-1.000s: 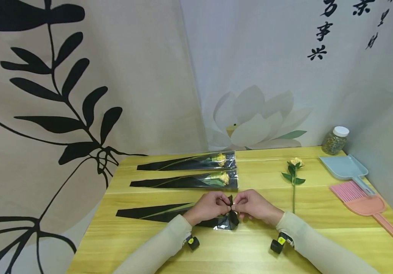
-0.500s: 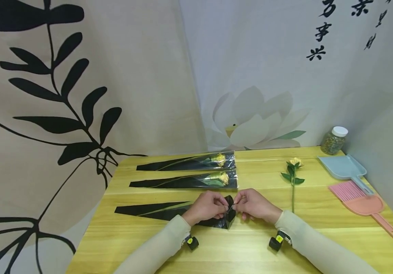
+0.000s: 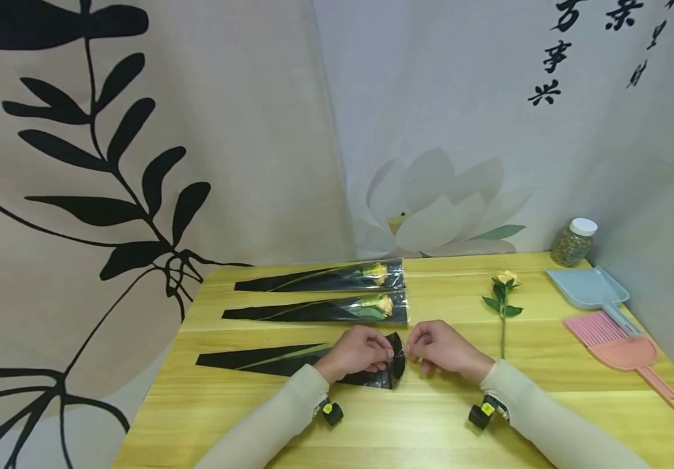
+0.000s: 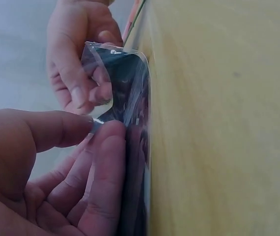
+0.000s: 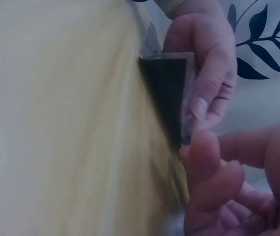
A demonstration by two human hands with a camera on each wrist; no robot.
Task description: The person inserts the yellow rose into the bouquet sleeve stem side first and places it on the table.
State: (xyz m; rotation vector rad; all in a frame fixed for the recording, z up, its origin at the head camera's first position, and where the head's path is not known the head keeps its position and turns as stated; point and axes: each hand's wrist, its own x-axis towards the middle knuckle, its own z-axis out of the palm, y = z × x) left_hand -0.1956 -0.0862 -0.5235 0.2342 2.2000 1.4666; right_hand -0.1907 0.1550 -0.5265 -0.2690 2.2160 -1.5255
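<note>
A long black flower sleeve (image 3: 261, 359) with clear film lies tapering to the left on the table, its wide mouth between my hands. My left hand (image 3: 360, 355) rests over that end and pinches the film edge between thumb and index finger, as the left wrist view shows. Just right of the mouth, my right hand (image 3: 442, 348) has thumb and index finger together at the clear film's edge, seemingly pinching it. Film and black backing stand apart at the mouth in the left wrist view. A single yellow rose (image 3: 503, 306) lies to the right.
Two filled sleeves, an upper wrapped rose (image 3: 325, 275) and a lower wrapped rose (image 3: 319, 307), lie behind the hands. At right are a blue dustpan (image 3: 589, 286), a pink brush (image 3: 601, 326), an orange dustpan (image 3: 630, 352) and a white-lidded jar (image 3: 573, 244). Printed cloth hangs behind.
My right hand has moved slightly right, away from the left hand. The bunched wide end of the sleeve has spread out and its mouth has parted. The left hand has barely moved.
</note>
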